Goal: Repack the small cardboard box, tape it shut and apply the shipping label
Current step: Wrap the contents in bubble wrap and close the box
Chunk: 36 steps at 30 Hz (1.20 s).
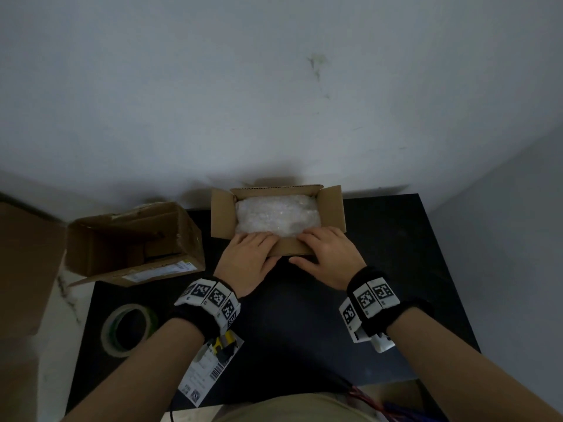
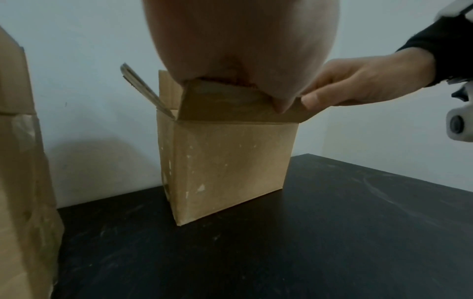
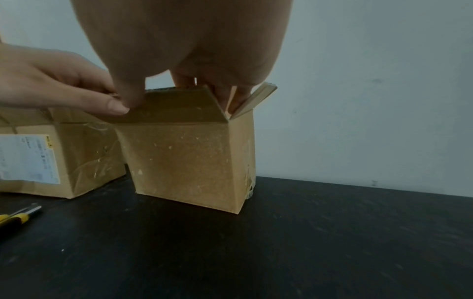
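The small cardboard box stands open at the far edge of the black table, against the wall. White bubble wrap fills it. Its side flaps stand up. My left hand and right hand both hold the near flap, fingers on top and thumbs underneath, with the flap tilted up over the front wall. A roll of clear tape lies at the table's left. The shipping label lies under my left forearm.
A larger open cardboard box with an old label sits left of the small one. A yellow and black utility knife rests on the shipping label. Brown cardboard leans at the far left. Red wires hang near the front edge.
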Motion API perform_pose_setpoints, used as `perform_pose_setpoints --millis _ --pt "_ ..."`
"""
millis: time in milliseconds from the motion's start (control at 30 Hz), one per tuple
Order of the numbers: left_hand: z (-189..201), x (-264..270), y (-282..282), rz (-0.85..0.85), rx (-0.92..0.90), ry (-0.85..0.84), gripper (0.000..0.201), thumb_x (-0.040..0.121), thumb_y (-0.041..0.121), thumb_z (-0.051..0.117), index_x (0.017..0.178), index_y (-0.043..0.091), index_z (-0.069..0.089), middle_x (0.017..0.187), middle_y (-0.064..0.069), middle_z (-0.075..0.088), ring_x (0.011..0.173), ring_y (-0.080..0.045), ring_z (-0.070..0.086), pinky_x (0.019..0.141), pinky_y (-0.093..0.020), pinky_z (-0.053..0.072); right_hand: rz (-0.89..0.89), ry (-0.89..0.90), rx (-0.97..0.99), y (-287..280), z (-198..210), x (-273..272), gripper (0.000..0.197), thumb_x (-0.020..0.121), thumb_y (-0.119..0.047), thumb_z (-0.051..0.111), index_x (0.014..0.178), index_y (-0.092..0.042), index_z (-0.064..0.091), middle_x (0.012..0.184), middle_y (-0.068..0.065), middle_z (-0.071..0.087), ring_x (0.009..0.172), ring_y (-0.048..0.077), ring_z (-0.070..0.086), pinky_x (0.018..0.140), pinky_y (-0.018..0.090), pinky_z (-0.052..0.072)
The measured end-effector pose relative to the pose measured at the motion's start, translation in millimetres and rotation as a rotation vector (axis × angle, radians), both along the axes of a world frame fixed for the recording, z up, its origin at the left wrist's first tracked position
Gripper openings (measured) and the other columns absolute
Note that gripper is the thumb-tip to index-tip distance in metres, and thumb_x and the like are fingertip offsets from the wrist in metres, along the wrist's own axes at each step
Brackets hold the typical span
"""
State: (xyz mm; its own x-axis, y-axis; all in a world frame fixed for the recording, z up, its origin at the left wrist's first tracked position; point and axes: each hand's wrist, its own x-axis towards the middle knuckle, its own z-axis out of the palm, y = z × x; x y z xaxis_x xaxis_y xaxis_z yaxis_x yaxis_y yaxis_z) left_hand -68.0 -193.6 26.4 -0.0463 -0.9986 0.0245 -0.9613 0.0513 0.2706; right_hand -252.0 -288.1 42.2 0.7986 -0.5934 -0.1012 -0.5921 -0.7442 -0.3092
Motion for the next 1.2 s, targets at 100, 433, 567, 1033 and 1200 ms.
perform_pose_setpoints --millis 100,433,567,1033,1200 --pt "2 -1 -3 0.03 0.044 0.017 0.041 0.088 0.037 0.042 0.12 0.017 0.057 0.115 0.002 0.065 0.108 -0.015 0.06 0.098 -0.031 0.037 0.008 0.012 -0.014 -2 -5 3 0.066 0.083 -0.057 0.023 0.12 -0.015 0.058 0.118 0.002 0.063 0.108 0.02 0.059 0.103 0.034 0.034" --pt "5 -3 -12 0.104 0.141 -0.096 0.042 0.087 0.016 0.053 0.128 0.023 0.051 0.118 -0.004 0.043 0.114 -0.022 0.042 0.096 -0.035 0.032 -0.005 0.046 -0.041 -3 -9 4 0.047 0.09 -0.045 0.038 0.117 -0.013 0.059 0.116 0.006 0.063 0.107 0.024 0.059 0.103 0.036 0.036" --pt "7 -3 -5 0.227 0.084 -0.163 0.029 0.085 0.024 0.057 0.114 0.02 0.058 0.114 -0.007 0.047 0.106 -0.025 0.046 0.087 -0.037 0.037 -0.073 0.067 -0.252 1 -8 3 0.047 0.087 -0.047 0.038 0.091 -0.012 0.069 0.097 0.007 0.067 0.093 0.026 0.064 0.094 0.041 0.046" --pt "-5 0 18 0.211 -0.011 -0.085 0.014 0.081 0.011 0.059 0.095 0.014 0.06 0.077 -0.001 0.067 0.078 -0.023 0.065 0.107 -0.038 0.031 -0.081 0.017 -0.267 11 -12 -8 0.054 0.087 -0.053 0.028 0.093 -0.016 0.068 0.096 0.0 0.07 0.106 0.019 0.062 0.111 0.04 0.023" --pt "4 -3 29 0.184 -0.134 0.021 0.019 0.068 0.012 0.077 0.08 0.016 0.063 0.063 0.002 0.065 0.064 -0.02 0.065 0.094 -0.039 0.045 -0.106 -0.093 -0.292 17 -11 -22 0.049 0.085 -0.056 0.037 0.091 -0.018 0.067 0.092 -0.003 0.068 0.093 0.016 0.063 0.107 0.036 0.033"
